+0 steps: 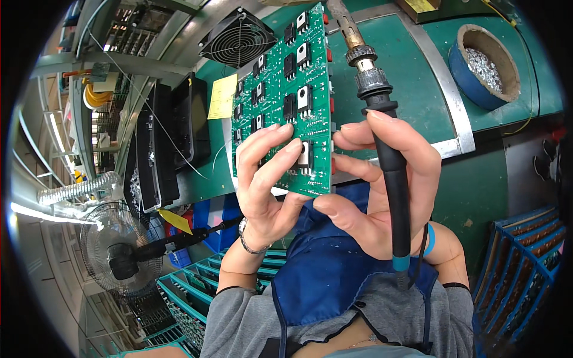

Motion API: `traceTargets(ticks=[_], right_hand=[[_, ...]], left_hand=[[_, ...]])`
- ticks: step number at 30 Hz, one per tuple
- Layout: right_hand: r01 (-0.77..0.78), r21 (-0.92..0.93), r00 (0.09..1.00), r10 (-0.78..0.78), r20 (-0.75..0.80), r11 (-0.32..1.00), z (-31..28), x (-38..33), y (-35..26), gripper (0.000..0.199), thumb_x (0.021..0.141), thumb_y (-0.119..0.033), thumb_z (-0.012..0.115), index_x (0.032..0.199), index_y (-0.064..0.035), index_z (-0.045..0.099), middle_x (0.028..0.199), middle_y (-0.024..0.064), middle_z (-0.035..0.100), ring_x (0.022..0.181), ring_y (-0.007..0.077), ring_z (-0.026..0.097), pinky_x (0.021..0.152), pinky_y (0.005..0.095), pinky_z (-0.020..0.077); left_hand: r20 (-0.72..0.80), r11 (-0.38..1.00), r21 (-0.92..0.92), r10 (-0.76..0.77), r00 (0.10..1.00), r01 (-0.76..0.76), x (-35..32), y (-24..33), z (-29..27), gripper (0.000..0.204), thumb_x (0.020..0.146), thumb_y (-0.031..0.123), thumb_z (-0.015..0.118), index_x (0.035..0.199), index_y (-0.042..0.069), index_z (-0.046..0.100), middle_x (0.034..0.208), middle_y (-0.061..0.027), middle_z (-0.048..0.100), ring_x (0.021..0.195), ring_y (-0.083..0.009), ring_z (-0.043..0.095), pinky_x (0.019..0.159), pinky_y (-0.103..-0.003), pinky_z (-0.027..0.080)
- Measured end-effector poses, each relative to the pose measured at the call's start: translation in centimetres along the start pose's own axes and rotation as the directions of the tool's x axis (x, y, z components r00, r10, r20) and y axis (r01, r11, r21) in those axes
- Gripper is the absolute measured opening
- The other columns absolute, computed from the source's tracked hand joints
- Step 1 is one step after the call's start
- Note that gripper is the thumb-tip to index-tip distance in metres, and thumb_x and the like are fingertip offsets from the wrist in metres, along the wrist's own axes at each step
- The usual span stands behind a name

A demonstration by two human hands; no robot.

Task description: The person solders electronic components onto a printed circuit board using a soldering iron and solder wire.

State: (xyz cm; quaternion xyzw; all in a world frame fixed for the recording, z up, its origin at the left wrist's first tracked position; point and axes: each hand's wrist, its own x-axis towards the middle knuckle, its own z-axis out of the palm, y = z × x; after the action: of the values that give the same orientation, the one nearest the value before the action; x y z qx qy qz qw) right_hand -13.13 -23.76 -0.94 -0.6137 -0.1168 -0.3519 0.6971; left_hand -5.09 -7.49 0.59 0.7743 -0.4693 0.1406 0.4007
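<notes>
A green circuit board (pixel 274 110) with several black and silver transistors (pixel 304 98) stands tilted before me. My left hand (pixel 259 191) grips its near end, two fingers lying on the component face beside a transistor. A soldering iron (pixel 393 179) with a black handle is in my right hand (pixel 370 224), resting between thumb and index finger. Its metal barrel points away from me, and the tip is cut off by the top of the picture. Other fingers of my right hand reach the board's right edge, near red parts on its back side.
A round blue tub (pixel 477 89) of silvery scraps stands at the right. Behind the board are a black square fan (pixel 237 39) and a yellow paper (pixel 222 97). Black bins (pixel 191 122) lie left. Board racks (pixel 519 274) flank me; a larger fan (pixel 122 259) is lower left.
</notes>
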Motion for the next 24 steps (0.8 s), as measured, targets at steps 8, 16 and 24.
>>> traceTargets(ticks=[8,16,24], right_hand=[[0.055,-0.004,0.997,-0.055,0.048,0.998,1.4,1.0,-0.2,0.087,0.073,-0.011,0.081,0.138,-0.0008,0.025,0.126,0.0171,0.044,0.113,0.0229,0.054,0.09,0.0377,0.056],[0.075,-0.056,0.991,-0.069,0.116,0.996,2.0,1.9,-0.8,0.088,0.072,-0.015,0.082,0.137,-0.0007,0.025,0.126,0.0173,0.044,0.113,0.023,0.054,0.09,0.0376,0.0557],[0.084,-0.123,0.987,-0.066,0.143,0.989,0.1,1.4,-0.4,0.084,0.076,-0.007,0.078,0.14,-0.0028,0.023,0.126,0.0173,0.044,0.114,0.0253,0.054,0.09,0.039,0.055]], left_hand=[[-0.031,0.999,-0.036,-0.024,0.999,0.023,1.1,1.3,-1.6,0.047,0.082,0.027,0.071,0.121,0.006,0.057,0.124,-0.0165,0.054,0.115,-0.0353,0.052,0.098,-0.047,0.041],[-0.215,0.994,-0.106,-0.023,0.976,0.0,0.0,-0.4,-0.8,0.046,0.086,0.028,0.067,0.124,0.005,0.053,0.125,-0.0177,0.052,0.117,-0.0354,0.051,0.099,-0.046,0.041],[0.022,1.0,0.012,0.025,0.999,-0.026,0.9,0.5,-1.4,0.052,0.078,0.026,0.073,0.124,0.007,0.057,0.127,-0.0151,0.052,0.116,-0.0348,0.05,0.099,-0.046,0.04]])
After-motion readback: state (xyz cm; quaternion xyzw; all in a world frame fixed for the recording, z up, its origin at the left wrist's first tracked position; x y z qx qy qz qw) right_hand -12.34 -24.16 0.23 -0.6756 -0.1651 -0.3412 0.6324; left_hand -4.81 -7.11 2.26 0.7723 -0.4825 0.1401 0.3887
